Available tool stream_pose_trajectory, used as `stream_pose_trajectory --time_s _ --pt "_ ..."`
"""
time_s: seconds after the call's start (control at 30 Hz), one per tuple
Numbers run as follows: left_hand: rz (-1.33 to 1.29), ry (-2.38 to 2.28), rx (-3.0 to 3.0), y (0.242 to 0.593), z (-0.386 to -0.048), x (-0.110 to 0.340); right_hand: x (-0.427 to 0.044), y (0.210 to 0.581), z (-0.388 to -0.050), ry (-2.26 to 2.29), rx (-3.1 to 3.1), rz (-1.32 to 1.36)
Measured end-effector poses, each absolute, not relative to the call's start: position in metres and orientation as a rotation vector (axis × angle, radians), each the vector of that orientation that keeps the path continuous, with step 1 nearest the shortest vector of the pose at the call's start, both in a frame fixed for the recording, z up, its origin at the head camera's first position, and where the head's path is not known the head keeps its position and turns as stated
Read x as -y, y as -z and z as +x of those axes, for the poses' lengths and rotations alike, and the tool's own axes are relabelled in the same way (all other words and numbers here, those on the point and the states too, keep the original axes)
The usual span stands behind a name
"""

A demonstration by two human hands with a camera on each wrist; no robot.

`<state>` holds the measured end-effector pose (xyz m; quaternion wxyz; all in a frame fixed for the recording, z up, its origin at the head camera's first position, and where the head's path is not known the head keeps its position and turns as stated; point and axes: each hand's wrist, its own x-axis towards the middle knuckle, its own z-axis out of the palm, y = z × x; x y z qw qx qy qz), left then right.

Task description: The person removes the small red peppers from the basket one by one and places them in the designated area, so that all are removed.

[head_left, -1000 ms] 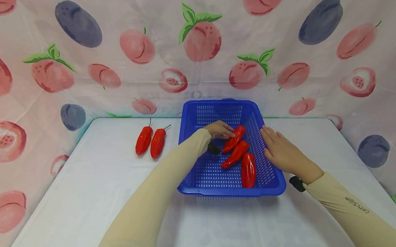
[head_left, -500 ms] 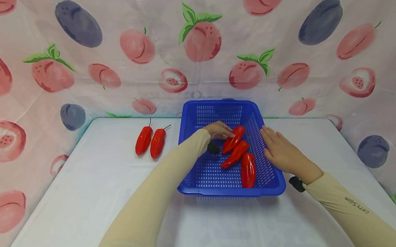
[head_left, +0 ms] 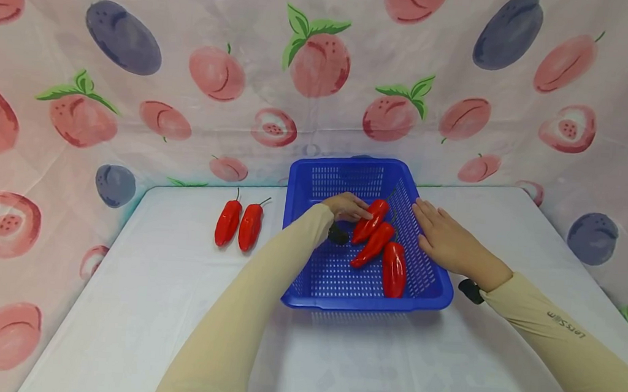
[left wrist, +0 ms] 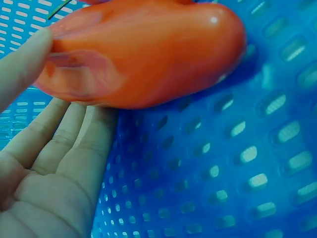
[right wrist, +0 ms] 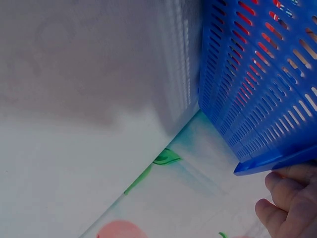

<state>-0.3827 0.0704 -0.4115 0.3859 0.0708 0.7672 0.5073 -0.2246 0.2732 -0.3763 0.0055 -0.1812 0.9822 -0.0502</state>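
Inside a blue plastic basket point(head_left: 366, 308), my left hand point(head_left: 348, 207) holds a red pepper point(head_left: 370, 220) near its stem end. In the left wrist view the thumb point(left wrist: 29, 62) lies on the upper side of the pepper point(left wrist: 153, 54), and the other fingers reach beneath it. Two more red peppers lie nearer in the basket: a tapered one point(head_left: 373, 245) beside the held pepper and a blunt one point(head_left: 394, 270) near the front right corner. My right hand point(head_left: 451, 240) rests with straight fingers against the basket's right rim.
Left of the basket, two red peppers, one on the left point(head_left: 228, 222) and one on the right point(head_left: 250, 227), lie side by side on the white tabletop point(head_left: 172, 308). A fruit-print cloth point(head_left: 208, 132) hangs behind the table.
The pepper in my left hand has shifted very slightly. Both hands, the basket and the other peppers stay where they were.
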Motion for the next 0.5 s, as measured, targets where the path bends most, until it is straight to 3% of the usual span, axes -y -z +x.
stream_pose_trajectory --time_s 0.5 --pt "0.2 -1.236 -1.987 0.411 -0.384 -0.071 -0.272 0.373 -0.223 0.153 -3.064 -0.565"
